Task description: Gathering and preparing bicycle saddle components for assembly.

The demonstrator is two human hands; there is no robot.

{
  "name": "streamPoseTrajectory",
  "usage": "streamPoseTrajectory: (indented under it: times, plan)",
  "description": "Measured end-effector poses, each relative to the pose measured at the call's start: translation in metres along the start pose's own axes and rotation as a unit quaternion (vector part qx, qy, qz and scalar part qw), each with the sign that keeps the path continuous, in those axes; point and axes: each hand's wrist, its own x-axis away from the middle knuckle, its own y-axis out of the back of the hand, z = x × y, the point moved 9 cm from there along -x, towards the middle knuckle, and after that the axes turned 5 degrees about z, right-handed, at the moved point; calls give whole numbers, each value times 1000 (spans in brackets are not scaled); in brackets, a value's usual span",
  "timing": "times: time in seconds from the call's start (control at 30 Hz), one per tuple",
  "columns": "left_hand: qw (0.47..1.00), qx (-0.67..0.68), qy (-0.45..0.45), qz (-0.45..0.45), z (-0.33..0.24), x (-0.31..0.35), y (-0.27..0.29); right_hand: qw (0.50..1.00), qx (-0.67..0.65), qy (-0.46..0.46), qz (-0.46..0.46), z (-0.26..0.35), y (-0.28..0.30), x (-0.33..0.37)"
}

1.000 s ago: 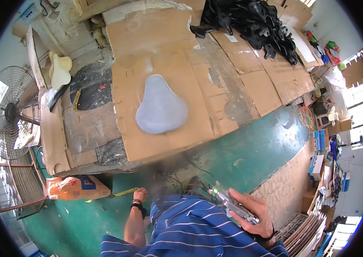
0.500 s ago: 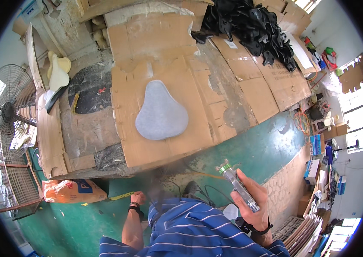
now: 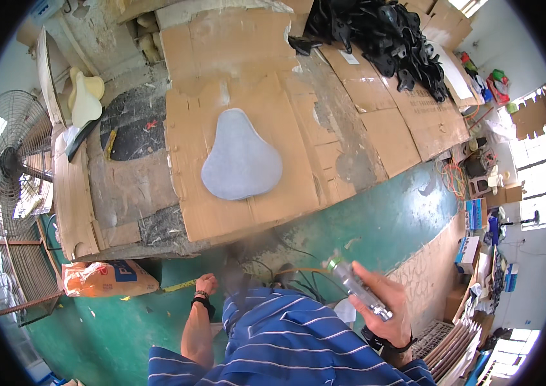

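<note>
Far left, a fan (image 3: 12, 164). Below the bench, an orange sack (image 3: 107, 278). Left hand (image 3: 206, 284) hanging by the hip, curled into a loose fist, holding nothing. On cardboard (image 3: 247, 77) above, a grey pad (image 3: 239, 157). Right hand (image 3: 385, 307) wrapped around a silver spray gun (image 3: 358, 287), held over green floor (image 3: 389, 215).

Grey-blue pad (image 3: 241, 157), silver spray gun (image 3: 362, 288) — green floor (image 3: 376, 225), blue-striped shirt (image 3: 286, 347)
</note>
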Motion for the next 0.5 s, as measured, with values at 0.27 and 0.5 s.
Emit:
streamPoseTrajectory:
  times: [0.27,0.5]
  plan:
    - [968,-174,-176,40,27,-32,-4,999,-31,-5,-28,-9,4,5]
    - [995,-84,-51,11,31,-28,3,999,-28,22,-2,-4,2,11]
